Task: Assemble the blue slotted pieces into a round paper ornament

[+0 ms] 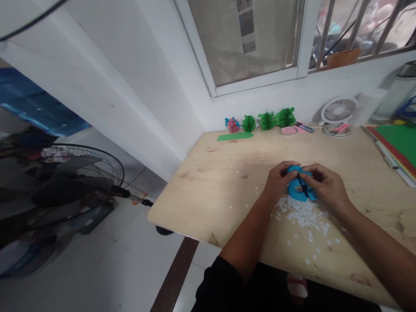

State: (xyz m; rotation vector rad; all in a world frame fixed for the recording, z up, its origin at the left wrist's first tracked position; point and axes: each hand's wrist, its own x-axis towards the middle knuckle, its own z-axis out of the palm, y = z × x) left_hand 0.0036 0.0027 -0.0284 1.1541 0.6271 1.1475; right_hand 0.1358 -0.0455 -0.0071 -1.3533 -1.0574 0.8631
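Observation:
Both hands grip a blue paper piece (294, 190) with curved edges and a dark strip near its middle, held just above the wooden table. My left hand (280, 177) pinches its upper left part between thumb and fingers. On the other side, my right hand (327, 184) is closed on its upper right part, the thumb lying across the front. Many small white paper scraps (303, 216) are scattered on the table below and in front of the hands. Fingers cover part of the blue paper, so its full shape cannot be made out.
Along the wall stand a pink-and-blue paper figure (232, 125) and several green paper figures (267, 121), behind a green paper strip (234, 137). A small white fan (339, 109) is farther right. Coloured sheets (398, 141) lie at the right edge; a large black fan (81, 169) stands left.

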